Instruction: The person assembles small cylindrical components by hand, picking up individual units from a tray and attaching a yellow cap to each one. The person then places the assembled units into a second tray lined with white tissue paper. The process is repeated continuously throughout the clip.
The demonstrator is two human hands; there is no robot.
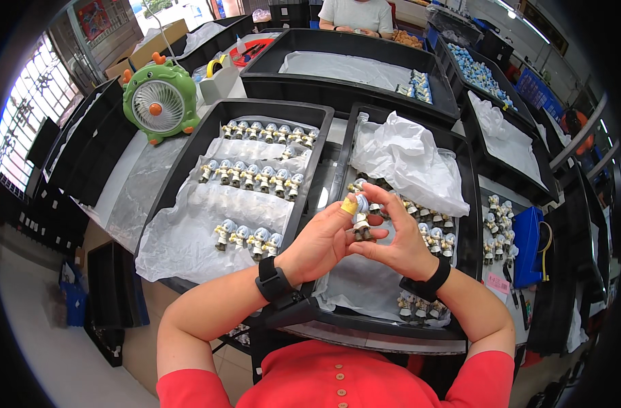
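Between my two hands I hold a small figurine [362, 222] with pale blue hair, a white top and a dark base. My left hand [322, 239] grips it from the left, a yellow wrap around one fingertip. From the other side the fingers of my right hand [400, 238] close on it too. Both hands are above a black tray [469, 272], where more such figurines [436, 239] stand partly hidden by my right hand and white paper. To the left, another black tray [322, 126] holds rows of like figurines [249, 175] on white paper.
A green cartoon-shaped fan [159, 102] stands at the left. Behind lies a large black tray [344, 42] with paper and figurines. Loose figurines [499, 228] and a blue bin [528, 246] are at the right. Across the table sits a person [357, 13].
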